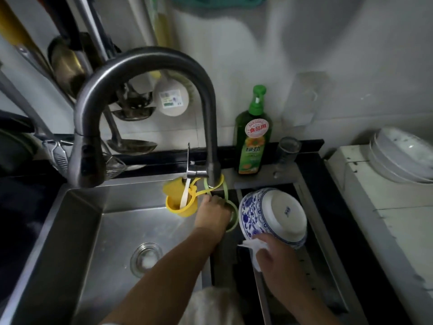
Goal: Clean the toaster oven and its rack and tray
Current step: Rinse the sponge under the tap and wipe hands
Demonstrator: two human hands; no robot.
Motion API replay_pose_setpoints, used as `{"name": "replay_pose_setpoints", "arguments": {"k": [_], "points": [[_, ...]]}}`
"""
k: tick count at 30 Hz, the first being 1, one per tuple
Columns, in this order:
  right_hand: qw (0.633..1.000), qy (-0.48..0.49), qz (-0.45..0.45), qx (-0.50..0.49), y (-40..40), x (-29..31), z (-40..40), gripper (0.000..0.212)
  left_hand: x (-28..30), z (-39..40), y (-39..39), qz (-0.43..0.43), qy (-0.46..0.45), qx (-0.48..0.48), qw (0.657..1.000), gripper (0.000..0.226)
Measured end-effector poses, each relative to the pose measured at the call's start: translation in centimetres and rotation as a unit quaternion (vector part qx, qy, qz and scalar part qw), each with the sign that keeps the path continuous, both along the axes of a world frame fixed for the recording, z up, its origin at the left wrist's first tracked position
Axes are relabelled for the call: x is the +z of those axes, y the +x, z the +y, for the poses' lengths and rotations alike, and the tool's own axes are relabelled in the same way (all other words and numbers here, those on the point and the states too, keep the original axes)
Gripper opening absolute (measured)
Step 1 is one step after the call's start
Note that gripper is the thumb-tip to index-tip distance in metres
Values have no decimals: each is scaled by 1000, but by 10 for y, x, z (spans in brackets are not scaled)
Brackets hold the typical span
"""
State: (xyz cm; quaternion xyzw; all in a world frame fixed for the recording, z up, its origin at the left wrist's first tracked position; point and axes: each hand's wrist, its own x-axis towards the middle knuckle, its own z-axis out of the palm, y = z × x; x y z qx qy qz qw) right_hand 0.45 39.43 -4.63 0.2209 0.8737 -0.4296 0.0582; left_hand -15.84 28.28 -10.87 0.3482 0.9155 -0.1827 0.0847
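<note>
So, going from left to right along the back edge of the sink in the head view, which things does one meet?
Faucet spout head → yellow holder → green dish soap bottle → clear glass → stacked white plates.

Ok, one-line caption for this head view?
At the sink, left hand reaches into a green holder; right hand holds a white wipe.

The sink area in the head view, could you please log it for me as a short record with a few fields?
left hand: left hand reaches into a green hanging holder below the faucet; what it grips is hidden
right hand: right hand holds a white paper towel beside the blue-and-white bowl
bowl: tilted, base showing, in the right-hand basin
sink: sink steel, drain visible
soap: green bottle upright behind the bowl
toaster oven, rack, tray: not in view
</note>
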Motion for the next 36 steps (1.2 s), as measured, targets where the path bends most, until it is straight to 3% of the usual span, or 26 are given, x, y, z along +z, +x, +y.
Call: {"name": "replay_pose_setpoints", "arguments": {"k": [4,7,9,10,11,13,14,15,16,17,18,19,20,22,25,28,30,31,32,34,36], "points": [[1000,3,22,-2,0,-4,3,26,-19,10,1,-16,8,34,999,42],[1000,3,30,5,-1,-4,-5,21,-16,-2,3,-76,6,17,997,37],[1000,-3,19,15,-7,0,-18,25,7,-23,12,-95,104,48,989,34],[1000,-13,17,20,-11,2,-27,28,22,-39,18,-146,211,105,961,33],[999,-28,13,19,-16,4,-38,30,40,-58,25,-224,332,186,897,30],[998,-57,5,15,-30,14,-67,32,71,-110,36,-350,560,333,673,21],[997,-75,-4,10,-37,18,-84,32,70,-141,39,-331,597,371,630,20],[995,-98,-13,4,-45,20,-103,31,66,-175,40,-304,578,378,656,24],[992,-122,-24,3,-51,19,-122,31,59,-207,44,-296,484,367,737,32],[989,-144,-34,7,-54,14,-141,31,45,-236,53,-295,298,369,830,44],[985,-167,-46,16,-55,9,-160,34,29,-261,60,-272,149,332,891,55],[980,-190,-53,34,-55,0,-177,36,18,-282,67,-269,126,350,888,57],[975,-213,-52,44,-54,-1,-195,37,19,-300,76,-266,166,380,870,53],[968,-248,-40,20,-49,2,-232,31,31,-331,100,-180,333,415,827,47],[934,-353,-61,3,-40,10,-300,20,56,-388,167,-122,521,506,676,38],[871,-482,-95,1,-27,10,-387,24,62,-462,251,-29,566,612,551,25],[814,-567,-122,17,-10,17,-444,41,57,-528,301,36,584,675,451,25],[786,-602,-132,52,0,23,-469,21,55,-562,320,65,579,709,398,30],[751,-640,-142,83,10,27,-493,25,51,-598,335,98,568,735,357,40],[755,-629,-153,103,22,25,-529,39,48,-665,350,150,526,767,335,69],[806,-566,-147,93,32,17,-553,51,49,-720,343,167,495,774,358,97]]}}
